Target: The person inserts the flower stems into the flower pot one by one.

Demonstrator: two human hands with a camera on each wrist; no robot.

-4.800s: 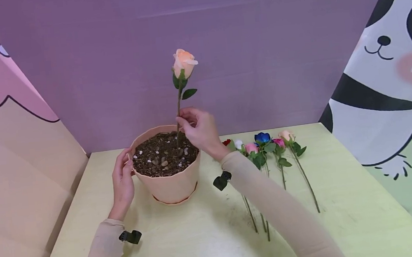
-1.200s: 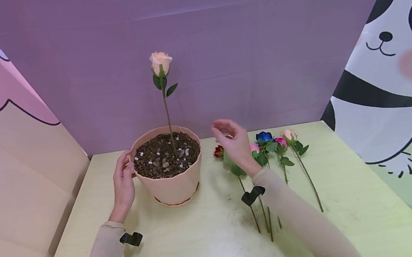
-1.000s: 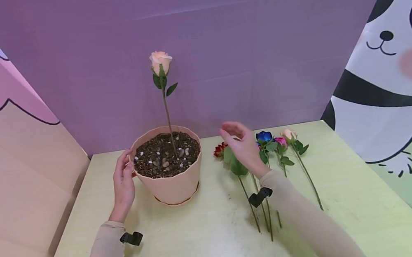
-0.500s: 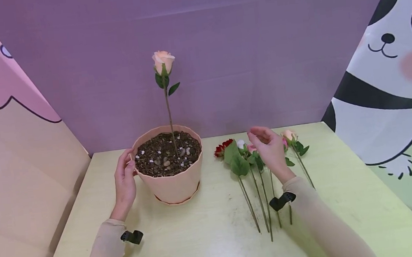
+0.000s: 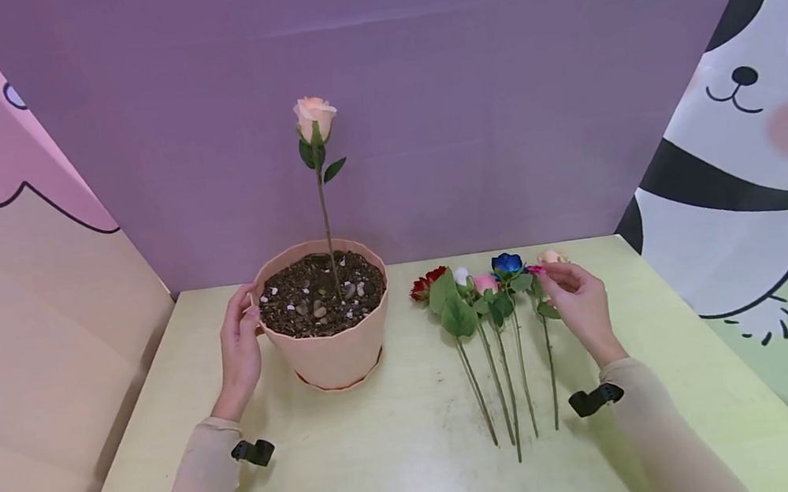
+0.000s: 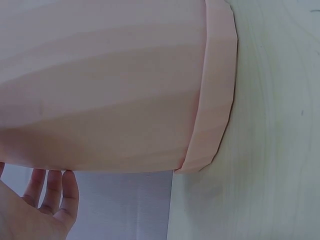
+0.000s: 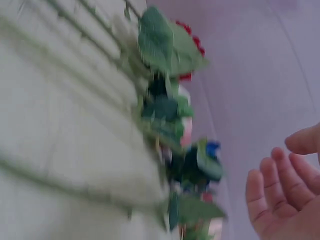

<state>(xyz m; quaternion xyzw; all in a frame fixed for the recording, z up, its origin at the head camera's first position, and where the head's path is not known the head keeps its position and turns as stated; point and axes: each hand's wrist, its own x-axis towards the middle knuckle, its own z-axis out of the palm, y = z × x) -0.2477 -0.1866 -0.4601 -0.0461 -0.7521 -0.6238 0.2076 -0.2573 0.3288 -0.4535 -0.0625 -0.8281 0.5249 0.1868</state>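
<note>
Hovering loose-fingered, your right hand (image 5: pixel 581 305) has magenta rose (image 5: pixel 534 270) at ten o'clock, stem (image 5: pixel 552 373) toward six; left hand (image 5: pixel 240 352), relaxed, touches pot (image 5: pixel 334 359).

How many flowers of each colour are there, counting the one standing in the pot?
Peach: 2, the potted flower and the peach flower partly behind the right hand
Red flower: 1
White flower: 1
Light pink flower: 1
Bright pink flower: 1
Blue flower: 1
Total: 7
</note>
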